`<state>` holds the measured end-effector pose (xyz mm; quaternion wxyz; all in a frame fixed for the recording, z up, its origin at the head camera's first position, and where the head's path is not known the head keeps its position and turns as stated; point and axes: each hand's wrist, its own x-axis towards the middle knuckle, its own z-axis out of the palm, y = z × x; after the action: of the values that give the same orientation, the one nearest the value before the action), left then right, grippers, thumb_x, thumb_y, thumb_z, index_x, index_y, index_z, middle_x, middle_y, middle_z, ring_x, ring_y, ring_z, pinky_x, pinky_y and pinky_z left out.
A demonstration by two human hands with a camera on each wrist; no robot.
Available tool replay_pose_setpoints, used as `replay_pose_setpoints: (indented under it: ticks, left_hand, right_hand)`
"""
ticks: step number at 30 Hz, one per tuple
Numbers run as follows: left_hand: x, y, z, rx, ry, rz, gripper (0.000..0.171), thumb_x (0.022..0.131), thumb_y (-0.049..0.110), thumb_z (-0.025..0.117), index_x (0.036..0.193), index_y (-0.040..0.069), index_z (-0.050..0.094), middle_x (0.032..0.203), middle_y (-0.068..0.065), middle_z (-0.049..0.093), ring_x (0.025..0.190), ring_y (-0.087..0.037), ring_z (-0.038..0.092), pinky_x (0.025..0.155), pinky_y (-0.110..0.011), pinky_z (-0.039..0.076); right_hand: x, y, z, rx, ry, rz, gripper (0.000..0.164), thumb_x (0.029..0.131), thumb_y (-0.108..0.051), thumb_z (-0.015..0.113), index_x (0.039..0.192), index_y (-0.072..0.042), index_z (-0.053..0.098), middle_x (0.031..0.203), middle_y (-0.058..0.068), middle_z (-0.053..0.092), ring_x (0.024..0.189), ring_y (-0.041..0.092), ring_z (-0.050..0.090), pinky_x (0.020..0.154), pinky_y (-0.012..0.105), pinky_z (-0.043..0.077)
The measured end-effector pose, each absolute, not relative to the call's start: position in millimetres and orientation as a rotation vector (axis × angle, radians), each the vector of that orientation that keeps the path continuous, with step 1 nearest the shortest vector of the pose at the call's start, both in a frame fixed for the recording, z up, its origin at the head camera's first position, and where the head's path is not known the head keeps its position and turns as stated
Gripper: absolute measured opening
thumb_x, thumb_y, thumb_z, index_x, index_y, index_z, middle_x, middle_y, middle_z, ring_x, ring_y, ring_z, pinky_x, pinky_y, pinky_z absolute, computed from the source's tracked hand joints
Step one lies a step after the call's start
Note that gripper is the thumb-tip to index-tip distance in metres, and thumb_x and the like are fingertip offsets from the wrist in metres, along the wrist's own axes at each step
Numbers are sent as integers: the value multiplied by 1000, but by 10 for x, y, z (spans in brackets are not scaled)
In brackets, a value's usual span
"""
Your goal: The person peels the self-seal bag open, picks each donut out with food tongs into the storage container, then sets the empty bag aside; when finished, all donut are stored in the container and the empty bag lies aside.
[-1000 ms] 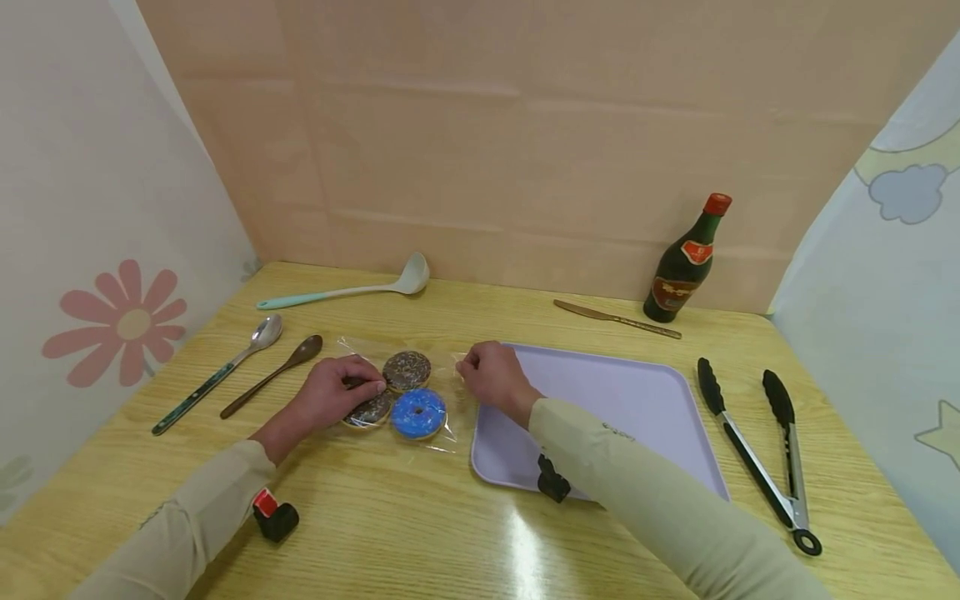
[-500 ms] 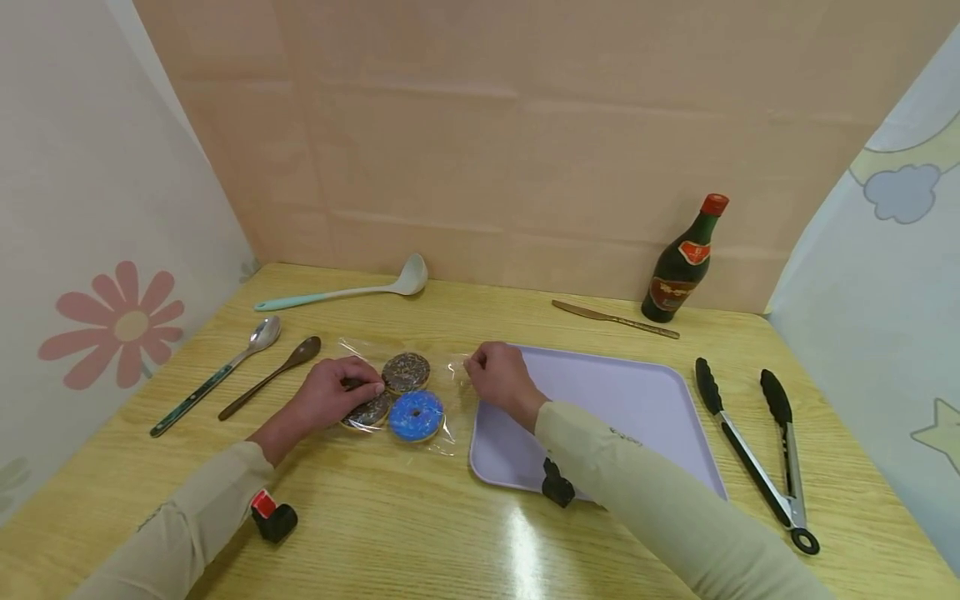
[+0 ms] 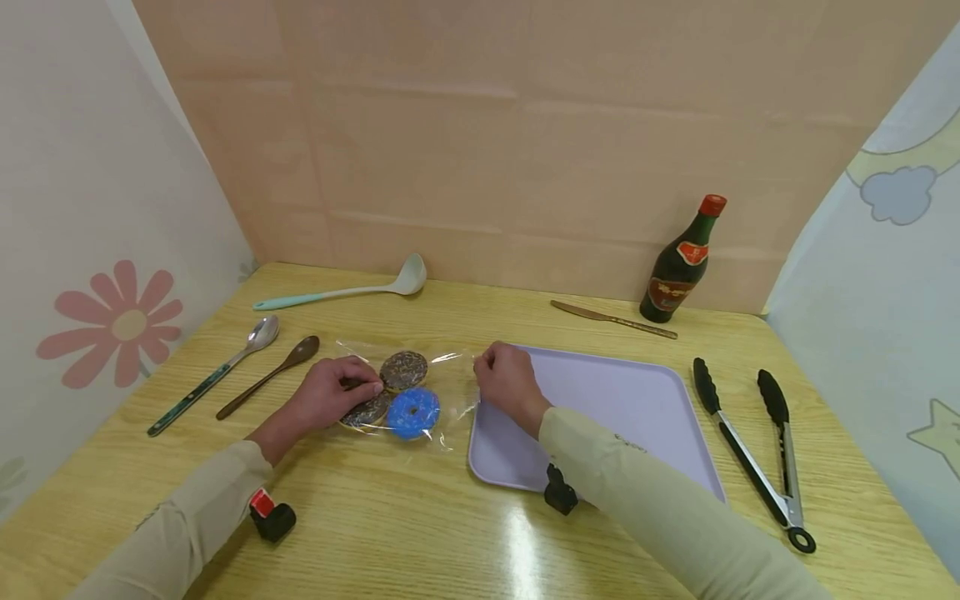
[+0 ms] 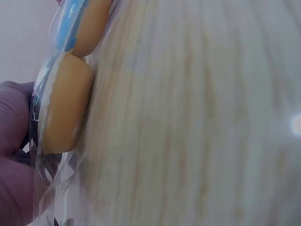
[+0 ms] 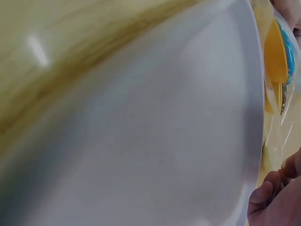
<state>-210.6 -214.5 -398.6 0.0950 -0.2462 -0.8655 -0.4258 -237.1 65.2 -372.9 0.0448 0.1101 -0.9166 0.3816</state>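
You are pinching the bag (image 3: pixel 457 392) with both hands: your left hand (image 3: pixel 333 392) over the near brown donut (image 3: pixel 367 412), your right hand (image 3: pixel 508 379) at its edge, above the tray (image 3: pixel 600 408). The far brown donut (image 3: pixel 403 370) and blue donut (image 3: pixel 413 413) are lying right of your left hand. Work is seemingly starting: all three are sitting bagged, releasing is remaining; any opening isn't showing clearly.

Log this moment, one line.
left hand: holds clear bag over chocolate donut; right hand: pinches bag edge; blue donut: inside bag; lavender tray: alongside
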Motion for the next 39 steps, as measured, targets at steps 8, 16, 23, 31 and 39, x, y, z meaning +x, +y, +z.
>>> replay_pose_setpoints:
  ticks: [8,16,23,31,39]
  left_hand:
    - [-2078,-2132,-3980,-727,-2554,-1280,6,86,3,70,87,6,74,87,-1,65,79,-15,60,66,-28,49]
    - [-2049,-2132,-3959,-648,-2572,-1319,4,86,7,70,88,6,73,89,-2,65,83,-17,60,71,-28,49]
    - [-2059,-2132,-3966,-608,-2559,-1317,4,86,6,70,87,7,74,87,0,65,81,-16,60,69,-27,49]
    - [-1850,-2020,-3665,-560,-2527,-1336,5,87,-3,66,88,-5,71,86,-12,66,81,-21,60,70,-28,49]
    - [-1873,-2078,-3723,-527,-2476,-1414,7,88,-4,64,89,-8,69,87,-14,66,78,-11,58,68,-24,47]
  right_hand:
    - [-2370,747,-3724,381,-2791,1114,23,92,-10,54,69,-7,58,61,0,53,58,16,50,54,29,41]
    - [-2289,862,-3707,648,-2764,1004,8,88,-15,65,87,-8,69,78,-1,58,71,15,52,65,31,43]
    - [-2132,896,-3736,1081,-2749,745,22,88,-23,69,98,-4,73,95,4,64,91,21,58,81,37,46]
    - [-2124,936,-3784,1174,-2723,642,20,88,-22,69,96,-4,73,95,4,65,93,20,58,83,37,45]
    - [-2099,937,-3820,1104,-2746,678,22,85,-22,72,96,-2,71,97,6,63,94,21,56,84,37,45]
